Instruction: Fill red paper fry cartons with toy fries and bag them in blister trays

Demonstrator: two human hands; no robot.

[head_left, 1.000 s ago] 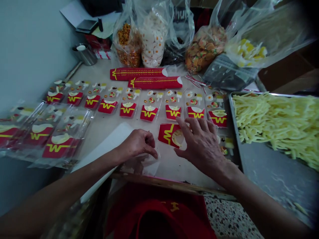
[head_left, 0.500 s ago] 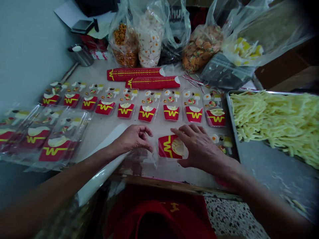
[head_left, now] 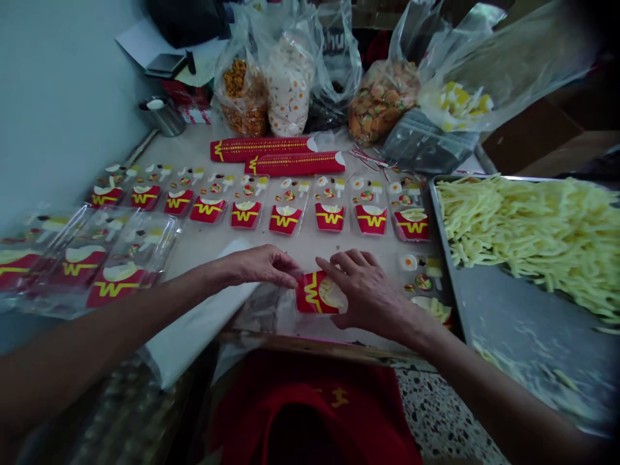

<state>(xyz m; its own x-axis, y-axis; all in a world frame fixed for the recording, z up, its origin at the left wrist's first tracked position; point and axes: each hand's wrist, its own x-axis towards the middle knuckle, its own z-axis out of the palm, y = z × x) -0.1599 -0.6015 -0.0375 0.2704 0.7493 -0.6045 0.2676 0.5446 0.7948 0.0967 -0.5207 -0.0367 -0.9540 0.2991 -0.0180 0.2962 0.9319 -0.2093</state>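
Observation:
A small red carton with a yellow W and pale fries in it [head_left: 310,294] lies on its side at the table's front. My right hand [head_left: 365,290] is curved round its open, fry-filled end, thumb below and fingers above. At the carton's base, the thumb and forefinger of my left hand [head_left: 278,266] are pinched together at the edge of a clear plastic bag [head_left: 274,310]. How far the bag reaches round the carton is hard to make out. Beyond my hands runs a row of packed red cartons [head_left: 285,219], each with small candies above it.
A metal tray of pale fries [head_left: 523,226] stands at the right. Stacked red cartons [head_left: 295,163] lie behind the row. Bags of candies [head_left: 385,103] line the back. Finished packs [head_left: 113,284] overlap at left, and a white sheet [head_left: 194,323] hangs over the front edge.
My right hand has brought the red carton slightly left. My left hand's fingers have closed at the bag's edge and now meet the carton's base. The view has shifted slightly.

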